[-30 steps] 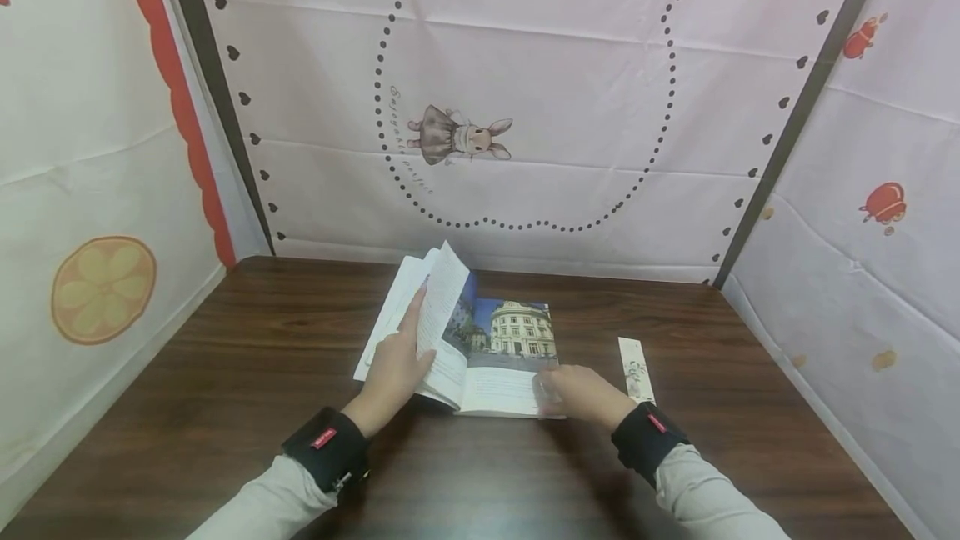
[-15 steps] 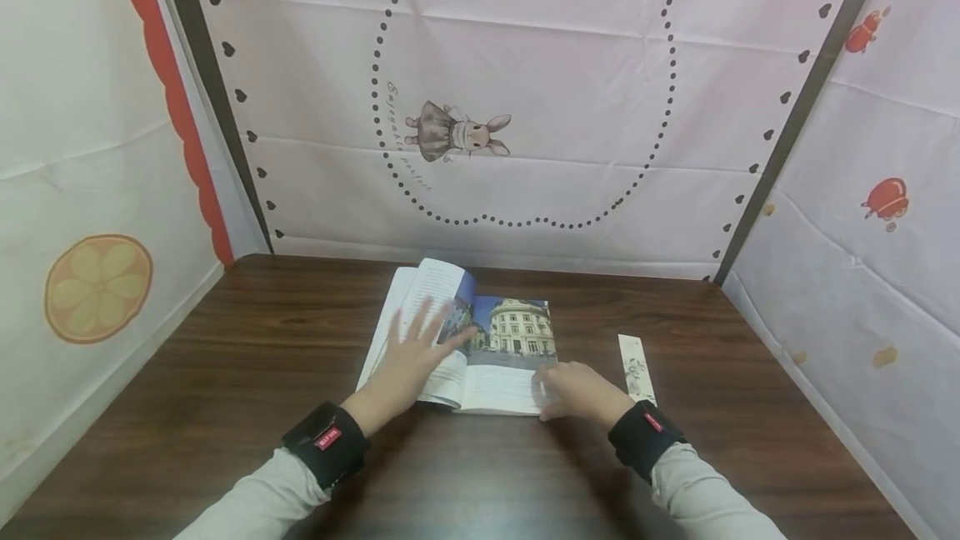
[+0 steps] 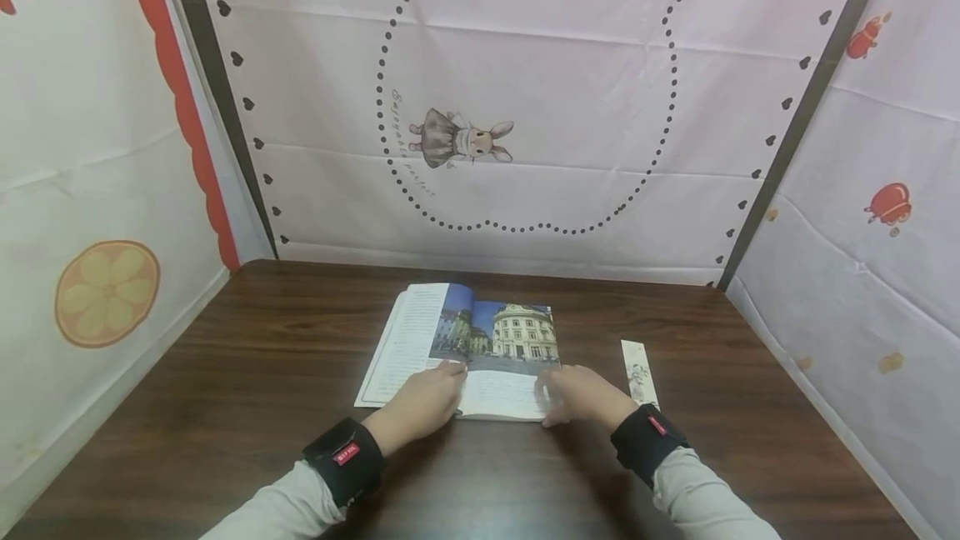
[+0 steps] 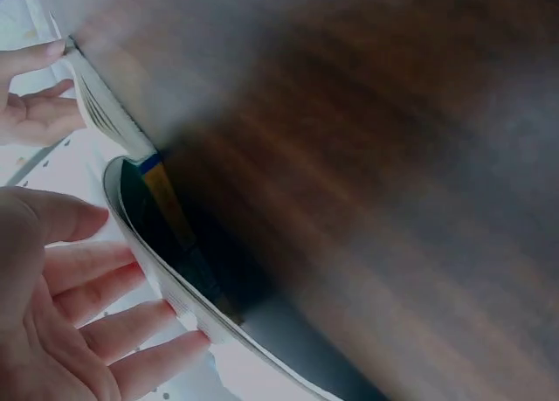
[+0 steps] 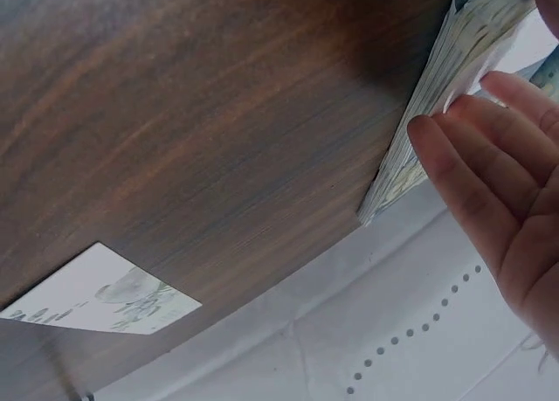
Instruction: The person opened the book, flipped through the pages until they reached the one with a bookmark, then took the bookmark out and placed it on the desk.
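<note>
An open book (image 3: 412,332) lies on the table, a photo of a pale building (image 3: 521,332) across the top of its right page. My left hand (image 3: 423,400) rests on the lower left page beside the spine. In the left wrist view its fingers (image 4: 122,331) are fairly straight and touch the page, which bows up over a dark gap below. My right hand (image 3: 587,394) rests on the lower right corner of the right page. In the right wrist view the extended fingers (image 5: 472,187) lie along the edge of the page stack.
A narrow white bookmark (image 3: 637,369) with a floral print lies right of the book, near the right wrist. The dark wooden table (image 3: 247,357) is bounded by a printed white cloth (image 3: 570,132) at the back and both sides.
The left hand has let go of the raised pages and slid down towards the spine. Those pages have come down flatter on the left. The right hand has stayed at its corner.
</note>
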{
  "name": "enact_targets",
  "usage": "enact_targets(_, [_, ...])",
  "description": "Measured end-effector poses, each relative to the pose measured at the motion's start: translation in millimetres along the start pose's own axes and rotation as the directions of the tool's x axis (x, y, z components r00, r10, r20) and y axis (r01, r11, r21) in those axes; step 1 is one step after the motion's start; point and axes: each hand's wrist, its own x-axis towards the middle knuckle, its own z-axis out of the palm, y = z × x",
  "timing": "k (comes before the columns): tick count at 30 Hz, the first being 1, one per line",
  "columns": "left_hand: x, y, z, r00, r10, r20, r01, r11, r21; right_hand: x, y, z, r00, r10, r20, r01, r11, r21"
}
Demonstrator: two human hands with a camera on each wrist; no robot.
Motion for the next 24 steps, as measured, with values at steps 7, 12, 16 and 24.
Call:
enact_targets(7, [4.7,0.6,7.7,0.996,-0.059,-0.074,0.057,0.998,-0.027,-9.6,-0.9,-10.5,0.999,0.033,0.032,-0.036,0.996,0.077])
enact_targets(12, [5.8,0.9,7.2,0.995,-0.086,-0.058,0.083,0.995,-0.049,-9.1,1.5,-12.6,0.999,0.013,0.049,-0.017,0.996,0.086])
enact_targets(16, [4.7,1.5,7.8,0.995,-0.089,-0.045,0.086,0.995,-0.060,-8.3,5.3,-12.3,0.999,-0.026,0.044,0.022,0.996,0.084])
enact_targets(24, [7.6,1.6,7.8,0.993,-0.118,0.008,0.119,0.990,-0.081,-2.6,4.4,-8.9,0.972,-0.204,-0.117,0.193,0.976,-0.099])
